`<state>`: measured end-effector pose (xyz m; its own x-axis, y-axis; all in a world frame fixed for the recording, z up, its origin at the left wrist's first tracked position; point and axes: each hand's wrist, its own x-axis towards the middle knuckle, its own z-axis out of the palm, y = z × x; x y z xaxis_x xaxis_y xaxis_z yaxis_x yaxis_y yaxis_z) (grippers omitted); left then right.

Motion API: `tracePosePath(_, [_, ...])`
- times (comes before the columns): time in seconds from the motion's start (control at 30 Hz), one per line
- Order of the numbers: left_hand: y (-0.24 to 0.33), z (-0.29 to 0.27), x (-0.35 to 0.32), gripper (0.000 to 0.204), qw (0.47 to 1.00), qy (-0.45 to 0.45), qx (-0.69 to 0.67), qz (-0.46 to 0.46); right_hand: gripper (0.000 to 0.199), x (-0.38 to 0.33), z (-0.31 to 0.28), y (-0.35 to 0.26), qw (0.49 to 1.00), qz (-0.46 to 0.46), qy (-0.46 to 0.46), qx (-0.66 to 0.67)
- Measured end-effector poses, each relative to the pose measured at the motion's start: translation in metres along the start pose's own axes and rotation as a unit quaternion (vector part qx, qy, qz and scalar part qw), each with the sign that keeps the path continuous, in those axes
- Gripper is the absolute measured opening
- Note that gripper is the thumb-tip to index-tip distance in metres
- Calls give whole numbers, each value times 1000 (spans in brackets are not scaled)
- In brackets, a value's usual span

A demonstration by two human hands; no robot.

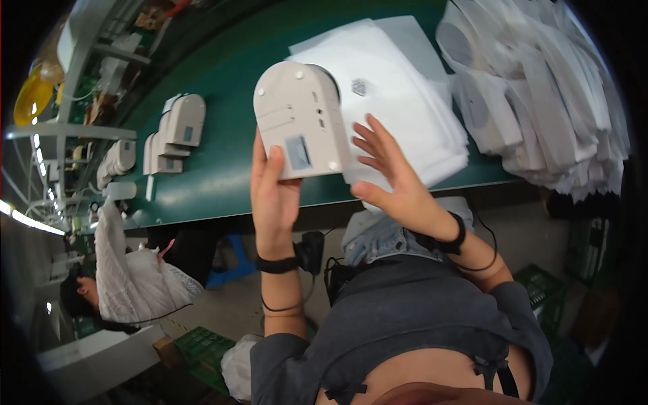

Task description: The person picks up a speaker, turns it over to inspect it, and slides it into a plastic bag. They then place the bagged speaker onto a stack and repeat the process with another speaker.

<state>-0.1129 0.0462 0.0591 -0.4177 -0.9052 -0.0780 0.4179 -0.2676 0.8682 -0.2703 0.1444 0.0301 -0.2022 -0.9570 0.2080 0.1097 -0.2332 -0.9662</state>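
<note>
The green table (226,158) is the largest thing before me, spreading from ten o'clock to two. At two o'clock lies a tall heap of wrapped units (503,108), pale shapes inside cloudy film; the layers overlap so much that I cannot count them. At eight o'clock sits another person (148,277), whose hands I cannot make out. At one o'clock is the stack of white sleeves (412,101), laid flat, probably so that one sheet can be lifted easily; its left part is hidden behind what I hold. At ten o'clock some bare units (187,121) stand close together, perhaps to keep them within reach, though the farther ones are too small to judge.

The beige device (273,101) is at about twelve o'clock, raised above the table edge, its rounded end away from me. My left hand (275,192) grips its lower left corner — thumb on the face, fingers behind and mostly out of sight — which seems to leave the right side free. My right hand (401,179) is open, fingers spread, just beside that side; whether a fingertip touches, I cannot tell. The smallest thing, a grey label (297,152), faces me, but its print is unreadable.
</note>
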Motion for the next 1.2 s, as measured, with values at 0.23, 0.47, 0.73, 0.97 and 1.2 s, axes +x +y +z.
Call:
tracePosePath(0.23, [-38,25,-30,67,928,-27,348,128,77,-14,-12,-1,995,-38,94,25])
tracePosePath(0.47, [-70,47,-26,93,962,-21,191,193,74,-23,-19,-5,932,-201,58,-296])
tracePosePath(0.73, [-66,41,-35,80,986,44,-4,159,67,-31,-17,-22,901,-265,-11,-344])
tracePosePath(0.97, [-57,42,-39,84,969,39,-13,245,58,-43,-17,-16,981,-41,112,156])
tracePosePath(1.2, [-40,30,-17,84,993,28,-43,104,58,-38,-39,-14,993,71,51,82])
